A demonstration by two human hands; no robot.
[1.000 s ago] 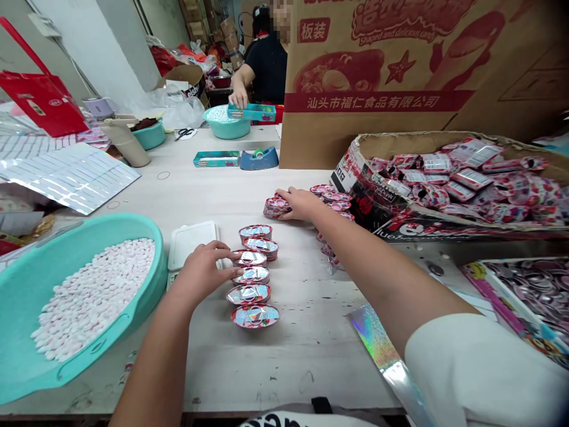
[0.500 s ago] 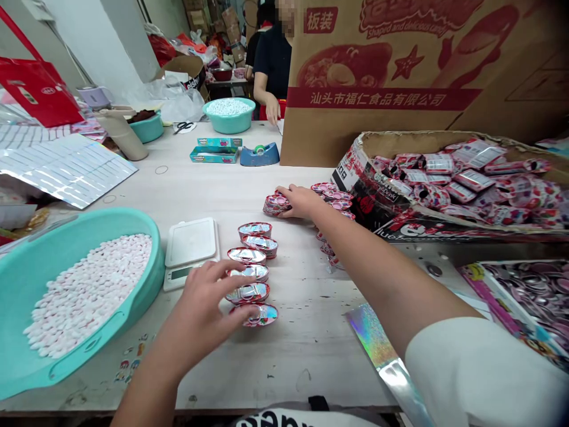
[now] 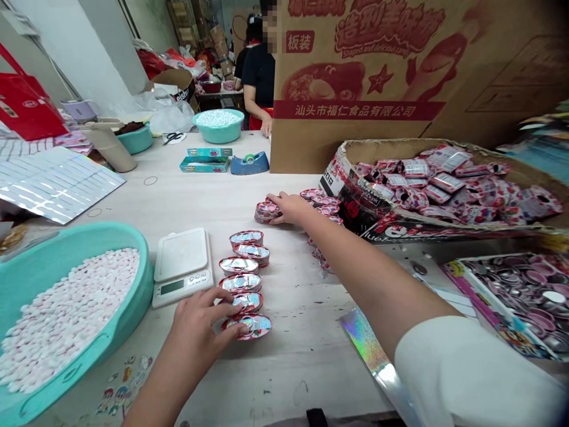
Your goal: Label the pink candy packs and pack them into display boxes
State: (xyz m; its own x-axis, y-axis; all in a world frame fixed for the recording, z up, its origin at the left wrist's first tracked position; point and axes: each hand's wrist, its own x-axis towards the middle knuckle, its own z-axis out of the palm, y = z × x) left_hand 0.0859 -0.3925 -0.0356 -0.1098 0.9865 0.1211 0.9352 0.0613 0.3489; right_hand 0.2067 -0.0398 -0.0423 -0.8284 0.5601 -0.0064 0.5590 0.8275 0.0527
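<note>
My left hand [image 3: 207, 323] reaches over a short column of red-edged oval packets with shiny foil tops. Its thumb rests on the nearest oval packet [image 3: 251, 326] and a fingertip touches the one behind [image 3: 248, 302]; the fingers are apart. Farther back in the column lie more packets, such as the far one [image 3: 246, 238]. My right hand [image 3: 290, 209] is stretched out across the table, its fingers closed on a pink-and-red oval candy packet [image 3: 265, 212]. Beside it, similar packets [image 3: 326, 204] are grouped, partly hidden by my forearm.
A turquoise basin [image 3: 144, 273] of white candies and a kitchen scale [image 3: 183, 261] stand at left. On the right are a cardboard box [image 3: 338, 172] of packets and a tray [image 3: 471, 290] of pink-rimmed pieces. Behind are a tape dispenser [image 3: 249, 164] and a co-worker [image 3: 258, 83].
My left hand has moved from the middle of the column to its near end, uncovering the scale. My right hand stays on its packet. The co-worker has set down a turquoise carton.
</note>
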